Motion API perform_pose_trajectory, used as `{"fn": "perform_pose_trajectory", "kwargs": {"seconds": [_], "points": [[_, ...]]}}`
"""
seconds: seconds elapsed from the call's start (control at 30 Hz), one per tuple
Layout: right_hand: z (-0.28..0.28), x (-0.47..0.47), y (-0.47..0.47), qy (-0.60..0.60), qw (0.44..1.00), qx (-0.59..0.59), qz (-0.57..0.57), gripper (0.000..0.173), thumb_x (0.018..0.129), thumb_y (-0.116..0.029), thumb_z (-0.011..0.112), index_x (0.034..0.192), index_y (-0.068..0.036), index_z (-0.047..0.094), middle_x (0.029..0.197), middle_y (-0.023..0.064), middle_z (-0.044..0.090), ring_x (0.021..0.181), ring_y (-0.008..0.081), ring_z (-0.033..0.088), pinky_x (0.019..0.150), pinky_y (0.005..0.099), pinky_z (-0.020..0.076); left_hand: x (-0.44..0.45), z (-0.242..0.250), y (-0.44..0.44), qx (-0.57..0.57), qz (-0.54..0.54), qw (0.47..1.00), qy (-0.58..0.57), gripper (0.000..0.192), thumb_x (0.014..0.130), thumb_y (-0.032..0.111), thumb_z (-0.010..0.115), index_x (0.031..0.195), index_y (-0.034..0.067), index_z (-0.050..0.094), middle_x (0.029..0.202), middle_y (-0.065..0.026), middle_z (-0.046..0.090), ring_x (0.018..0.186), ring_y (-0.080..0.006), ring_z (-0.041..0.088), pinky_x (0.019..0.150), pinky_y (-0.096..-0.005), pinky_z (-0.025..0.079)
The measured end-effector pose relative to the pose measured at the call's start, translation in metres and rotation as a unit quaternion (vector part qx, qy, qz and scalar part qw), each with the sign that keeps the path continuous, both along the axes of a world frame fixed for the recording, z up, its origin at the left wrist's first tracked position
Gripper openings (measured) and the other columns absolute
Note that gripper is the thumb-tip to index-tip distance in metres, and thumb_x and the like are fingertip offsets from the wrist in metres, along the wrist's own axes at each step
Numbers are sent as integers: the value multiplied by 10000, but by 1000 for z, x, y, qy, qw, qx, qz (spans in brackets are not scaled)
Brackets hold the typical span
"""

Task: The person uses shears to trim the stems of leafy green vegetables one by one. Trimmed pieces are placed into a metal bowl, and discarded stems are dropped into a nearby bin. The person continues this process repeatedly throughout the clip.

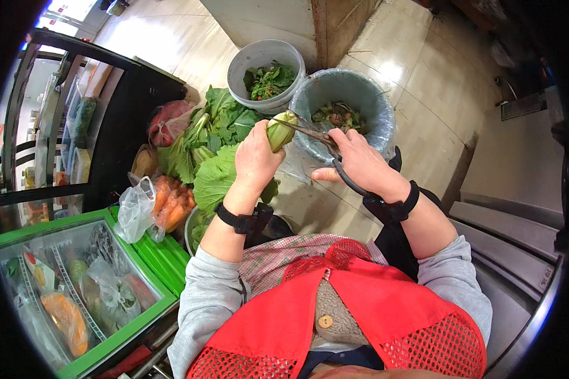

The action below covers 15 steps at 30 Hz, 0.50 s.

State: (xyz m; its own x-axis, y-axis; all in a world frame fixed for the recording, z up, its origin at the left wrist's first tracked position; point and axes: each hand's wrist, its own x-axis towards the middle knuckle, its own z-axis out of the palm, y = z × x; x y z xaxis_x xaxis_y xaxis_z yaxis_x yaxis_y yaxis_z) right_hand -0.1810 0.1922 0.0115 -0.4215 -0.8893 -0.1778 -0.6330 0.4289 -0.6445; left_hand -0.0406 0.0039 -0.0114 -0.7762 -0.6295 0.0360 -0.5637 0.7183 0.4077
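My left hand (258, 158) is closed around a leafy green vegetable by its pale green stalk base (280, 131); a broad leaf (216, 177) shows below the hand. My right hand (362, 161) holds dark metal scissors (315, 134) by the handles, the thumb apart from the fingers. The blades lie across the stalk base near its cut end. Just beyond the hands stands a bin lined with a clear bag (381, 102), with vegetable scraps (340, 118) at its bottom. Beside it on the left, a white bucket (234, 64) holds green leaves with small red bits (271, 81).
More leafy greens (225, 118) are heaped left of the bins, beside a red bag (168, 124) and bagged carrots (173, 203). A green-framed chest freezer (170, 303) stands at lower left, a black glass-doored cabinet (128, 109) above it. A metal unit (507, 237) is at right.
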Motion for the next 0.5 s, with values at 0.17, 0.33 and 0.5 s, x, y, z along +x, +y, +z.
{"fn": "perform_pose_trajectory", "kwargs": {"seconds": [0.17, 0.33, 0.5], "points": [[-8, -6, 9, -43, 998, 52, -5, 940, 720, -720, 691, 1283, 2, 478, 1080, 345, 534, 1065, 505, 546, 900, 502, 477, -9, -10, 4, -28, -54, 998, -16, 535, 705, 131, 727, 1186, 62, 503, 1022, -155, 654, 935, -361, 641, 791, -453, 501], [-32, -10, 15, -92, 992, 85, -26, 879, 763, -710, 660, 1247, 6, 500, 1018, 331, 582, 1009, 492, 576, 874, 488, 483, -21, -36, 13, -16, -94, 993, -67, 457, 708, 138, 729, 1091, 50, 494, 1016, -153, 642, 932, -364, 640, 786, -463, 494], [-48, -11, 18, -130, 986, 84, -70, 761, 828, -699, 584, 1102, 10, 556, 904, 284, 658, 928, 454, 633, 814, 495, 499, -33, -65, 19, 50, -105, 991, -69, 445, 717, 147, 734, 1068, 27, 489, 1002, -194, 633, 927, -399, 630, 770, -494, 506]]}}
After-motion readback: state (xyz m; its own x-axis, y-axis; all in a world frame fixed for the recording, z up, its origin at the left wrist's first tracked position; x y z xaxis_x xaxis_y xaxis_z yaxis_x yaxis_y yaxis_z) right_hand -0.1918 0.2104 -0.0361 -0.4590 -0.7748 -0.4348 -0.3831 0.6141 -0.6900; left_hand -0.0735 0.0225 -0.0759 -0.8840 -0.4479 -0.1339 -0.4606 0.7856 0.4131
